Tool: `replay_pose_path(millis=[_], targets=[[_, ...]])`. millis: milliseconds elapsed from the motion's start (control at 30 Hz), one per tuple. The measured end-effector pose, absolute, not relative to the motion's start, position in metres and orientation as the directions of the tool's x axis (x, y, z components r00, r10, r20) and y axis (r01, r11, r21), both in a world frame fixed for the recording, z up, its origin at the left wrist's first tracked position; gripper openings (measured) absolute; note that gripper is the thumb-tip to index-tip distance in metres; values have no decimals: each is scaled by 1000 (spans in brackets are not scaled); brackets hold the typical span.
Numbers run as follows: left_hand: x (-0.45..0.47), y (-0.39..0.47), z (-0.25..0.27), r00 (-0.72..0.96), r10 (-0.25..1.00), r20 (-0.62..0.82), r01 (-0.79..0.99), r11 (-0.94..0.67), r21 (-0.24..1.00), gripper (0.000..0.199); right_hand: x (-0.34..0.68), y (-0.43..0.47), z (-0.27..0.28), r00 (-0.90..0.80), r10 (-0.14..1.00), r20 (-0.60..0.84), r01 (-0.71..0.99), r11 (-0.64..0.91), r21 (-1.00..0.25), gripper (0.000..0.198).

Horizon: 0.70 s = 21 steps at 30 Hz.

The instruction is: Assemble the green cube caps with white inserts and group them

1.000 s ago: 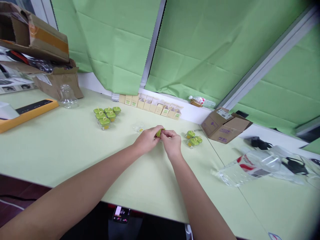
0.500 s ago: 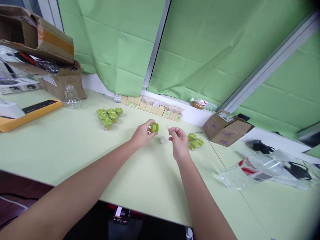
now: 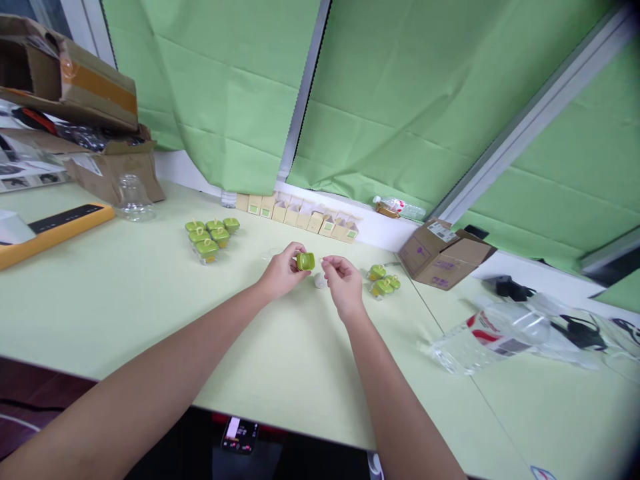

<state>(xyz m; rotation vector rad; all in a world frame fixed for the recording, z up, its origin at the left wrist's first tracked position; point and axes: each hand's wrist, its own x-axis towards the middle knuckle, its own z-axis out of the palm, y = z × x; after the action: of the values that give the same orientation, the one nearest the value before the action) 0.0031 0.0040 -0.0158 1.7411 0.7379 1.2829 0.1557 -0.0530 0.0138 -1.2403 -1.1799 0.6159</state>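
My left hand (image 3: 281, 271) holds a small green lid (image 3: 306, 261) between thumb and fingers, its hollow underside turned toward me. Just to the right, my right hand (image 3: 344, 283) is closed in a pinch on a small yellowish ring (image 3: 323, 261), mostly covered by the fingertips. A small whitish round piece (image 3: 320, 281) lies on the table beneath the two hands, partly hidden by the right fingers. Several clear cups with green lids (image 3: 207, 248), each topped by a yellow loop, stand left of my left hand. A smaller group of green-lidded cups (image 3: 383, 287) sits right of my right hand.
Small cardboard boxes (image 3: 304, 217) line the table's back edge. A brown carton (image 3: 445, 253) and a large clear bottle (image 3: 493, 337) are on the right. At left are a clear jar (image 3: 135, 198), an orange-edged device (image 3: 60, 230) and stacked cartons (image 3: 100, 90).
My right hand has brought the small ring left, close to the green lid. The lid has tilted so that more of its hollow inside shows. The whole view has shifted slightly.
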Motion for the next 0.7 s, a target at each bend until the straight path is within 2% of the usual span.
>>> replay_pose_path(millis=[133, 267, 467, 700], targets=[[3, -1, -12, 329, 813, 480, -15, -504, 864, 38, 153, -58, 11, 244, 844, 478, 494, 316, -810, 24], [3, -5, -10, 348, 797, 494, 35, -537, 843, 34, 151, -63, 14, 185, 826, 533, 664, 295, -687, 20], [4, -11, -6, 400, 757, 517, 141, -608, 782, 35, 148, -64, 16, 243, 837, 491, 730, 176, -661, 20], [7, -15, -5, 411, 744, 527, 228, -643, 731, 42, 144, -64, 12, 250, 815, 523, 787, 144, -600, 22]])
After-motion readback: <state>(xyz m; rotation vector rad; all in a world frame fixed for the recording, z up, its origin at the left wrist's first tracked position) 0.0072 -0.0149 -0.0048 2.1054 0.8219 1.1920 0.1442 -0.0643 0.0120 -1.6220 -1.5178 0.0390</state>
